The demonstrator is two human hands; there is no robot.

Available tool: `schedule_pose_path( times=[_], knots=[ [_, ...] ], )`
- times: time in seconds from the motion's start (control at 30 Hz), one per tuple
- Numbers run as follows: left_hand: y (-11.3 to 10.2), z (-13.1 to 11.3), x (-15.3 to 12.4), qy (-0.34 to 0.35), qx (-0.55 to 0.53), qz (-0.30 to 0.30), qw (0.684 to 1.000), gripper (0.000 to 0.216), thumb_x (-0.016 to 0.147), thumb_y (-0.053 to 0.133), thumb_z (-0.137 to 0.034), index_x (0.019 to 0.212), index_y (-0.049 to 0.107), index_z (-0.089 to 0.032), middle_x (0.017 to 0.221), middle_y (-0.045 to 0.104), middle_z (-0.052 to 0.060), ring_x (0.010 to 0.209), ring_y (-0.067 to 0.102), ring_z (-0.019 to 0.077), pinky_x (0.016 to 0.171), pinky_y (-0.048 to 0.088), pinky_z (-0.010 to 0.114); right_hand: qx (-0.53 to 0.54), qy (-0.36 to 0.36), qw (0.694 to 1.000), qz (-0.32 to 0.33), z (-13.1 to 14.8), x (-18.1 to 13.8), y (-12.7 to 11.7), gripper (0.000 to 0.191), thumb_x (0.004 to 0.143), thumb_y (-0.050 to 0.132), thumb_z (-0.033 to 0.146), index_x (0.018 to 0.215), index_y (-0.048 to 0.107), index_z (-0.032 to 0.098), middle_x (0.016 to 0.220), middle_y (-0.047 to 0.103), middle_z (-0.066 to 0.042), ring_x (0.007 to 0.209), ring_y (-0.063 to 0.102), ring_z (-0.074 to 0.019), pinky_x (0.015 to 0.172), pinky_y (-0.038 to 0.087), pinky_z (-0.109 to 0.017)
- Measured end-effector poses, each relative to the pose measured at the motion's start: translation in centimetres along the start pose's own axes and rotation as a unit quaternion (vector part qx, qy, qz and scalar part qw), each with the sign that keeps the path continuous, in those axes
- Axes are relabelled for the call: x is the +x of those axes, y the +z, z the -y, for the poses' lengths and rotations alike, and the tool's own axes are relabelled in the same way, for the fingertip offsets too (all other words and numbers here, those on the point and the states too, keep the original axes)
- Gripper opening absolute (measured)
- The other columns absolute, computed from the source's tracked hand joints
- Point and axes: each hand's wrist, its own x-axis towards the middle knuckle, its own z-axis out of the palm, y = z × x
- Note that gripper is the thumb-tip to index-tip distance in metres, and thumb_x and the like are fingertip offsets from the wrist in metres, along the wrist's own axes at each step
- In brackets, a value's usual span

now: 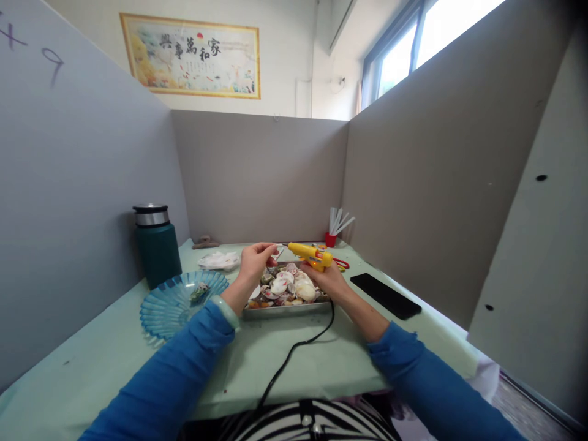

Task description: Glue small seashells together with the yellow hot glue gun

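My right hand [325, 278] is wrapped round the handle of a yellow hot glue gun [312, 254], whose nozzle points left toward my other hand. A black cord [294, 348] runs from the gun down over the table's front edge. My left hand [255, 266] is closed in a pinch, with a small, thin, pale thing at its fingertips, too small to name. Below both hands sits a metal tray [287, 312] heaped with seashells [294, 285]. To the left, a blue ribbed glass plate [158, 309] holds a small greenish piece [199, 293].
A dark green bottle [158, 251] stands at the left partition. White tissue [219, 261] lies behind the plate. At the back right, a red cup [330, 239] holds white glue sticks [339, 220]. Red-handled scissors [342, 264] and a black phone [384, 295] lie at right.
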Motion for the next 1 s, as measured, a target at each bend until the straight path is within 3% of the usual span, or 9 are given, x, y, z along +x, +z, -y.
schedule_pose_path(
  times=[0.2, 0.53, 1.0],
  knots=[
    [-0.2, -0.1, 0.0, -0.033, -0.023, 0.013, 0.999, 0.036, 0.058, 0.076, -0.039, 0.079, 0.068, -0.010, 0.071, 0.067, 0.006, 0.045, 0.052, 0.0076, 0.049, 0.044, 0.024, 0.047, -0.002, 0.999, -0.007, -0.1, 0.0, -0.1, 0.028, 0.069, 0.068, 0.043, 0.077, 0.062, 0.017, 0.048, 0.045, 0.006, 0.042, 0.039, -0.0080, 0.041, 0.031, -0.021],
    [0.3, 0.2, -0.7, -0.039, -0.004, 0.117, 0.992, 0.034, 0.063, 0.074, -0.037, 0.085, 0.070, -0.011, 0.079, 0.069, 0.008, 0.047, 0.053, 0.0074, 0.050, 0.044, 0.023, 0.202, 0.021, 0.979, -0.034, 0.8, 0.1, 1.0, 0.030, 0.065, 0.072, 0.041, 0.077, 0.060, 0.016, 0.045, 0.040, 0.008, 0.038, 0.033, -0.0052, 0.039, 0.027, -0.021],
    [0.9, 0.3, -1.2, -0.048, -0.013, 0.158, 0.986, 0.033, 0.062, 0.075, -0.035, 0.085, 0.070, -0.011, 0.069, 0.066, 0.005, 0.047, 0.052, 0.0083, 0.050, 0.044, 0.024, 0.168, 0.008, 0.985, -0.025, 0.7, 0.1, 1.4, 0.029, 0.066, 0.071, 0.041, 0.077, 0.060, 0.016, 0.045, 0.044, 0.007, 0.038, 0.037, -0.0060, 0.039, 0.028, -0.020]
  ],
)
